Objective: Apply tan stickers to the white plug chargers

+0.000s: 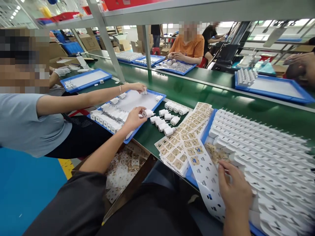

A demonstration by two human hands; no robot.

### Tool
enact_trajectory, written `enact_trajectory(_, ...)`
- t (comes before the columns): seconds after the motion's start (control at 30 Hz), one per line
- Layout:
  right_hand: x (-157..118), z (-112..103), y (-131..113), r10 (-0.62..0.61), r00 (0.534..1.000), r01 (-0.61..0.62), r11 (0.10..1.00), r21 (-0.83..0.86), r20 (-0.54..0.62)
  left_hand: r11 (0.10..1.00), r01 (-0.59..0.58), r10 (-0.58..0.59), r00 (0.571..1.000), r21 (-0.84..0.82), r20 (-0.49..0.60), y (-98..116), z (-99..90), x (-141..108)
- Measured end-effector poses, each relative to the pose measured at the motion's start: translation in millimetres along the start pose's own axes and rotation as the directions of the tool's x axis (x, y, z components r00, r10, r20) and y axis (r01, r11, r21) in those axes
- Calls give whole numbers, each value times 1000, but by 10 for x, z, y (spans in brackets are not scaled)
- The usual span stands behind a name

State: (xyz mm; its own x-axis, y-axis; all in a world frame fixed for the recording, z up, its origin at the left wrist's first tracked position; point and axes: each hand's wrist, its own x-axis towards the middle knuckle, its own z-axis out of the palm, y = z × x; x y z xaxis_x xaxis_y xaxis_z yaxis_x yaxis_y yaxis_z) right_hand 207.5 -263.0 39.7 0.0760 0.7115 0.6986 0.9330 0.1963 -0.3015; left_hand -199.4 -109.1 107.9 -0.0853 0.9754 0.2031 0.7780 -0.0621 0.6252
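My left hand [135,118] grips a white plug charger [147,113] by its body, over the right edge of a blue-rimmed tray [157,104]. Rows of white chargers [105,124] stand in that tray. My right hand [233,183] has thumb and forefinger drawn together beside small brown scraps [215,152]; anything between the fingertips is too small to make out. Under its wrist side runs a partly peeled sticker sheet [203,173]. Further right, a large blue tray [209,126] is packed with rows of white chargers [258,154], prongs upward.
Loose chargers [162,124] lie on the green bench [197,91] beside stacked sticker sheets [172,152]. At left, a co-worker's hand [139,87] holds a charger above the same tray. A box of waste sheets [125,170] sits below. A metal post [105,39] rises behind.
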Motion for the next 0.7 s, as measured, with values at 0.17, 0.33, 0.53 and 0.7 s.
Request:
enact_trajectory(0.17, -17, -14, 12, 14, 999, -14, 1000, 27, 34, 987, 105, -108, 994, 118, 18, -335, -10, 605)
enact_trajectory(0.33, -21, -27, 10, 51, 996, -56, 996, 76, 70, 975, 109, -139, 979, 191, 148, -403, 42, 699)
enact_trajectory(0.53, -52, 8, 6, 105, 980, -118, 990, 74, 167, 963, 9, -63, 979, 270, 194, -215, -90, 587)
enact_trajectory(0.7, -37, -24, -53, 167, 925, -241, 953, 184, 343, 955, -238, 174, 933, 178, 314, 376, 174, 116)
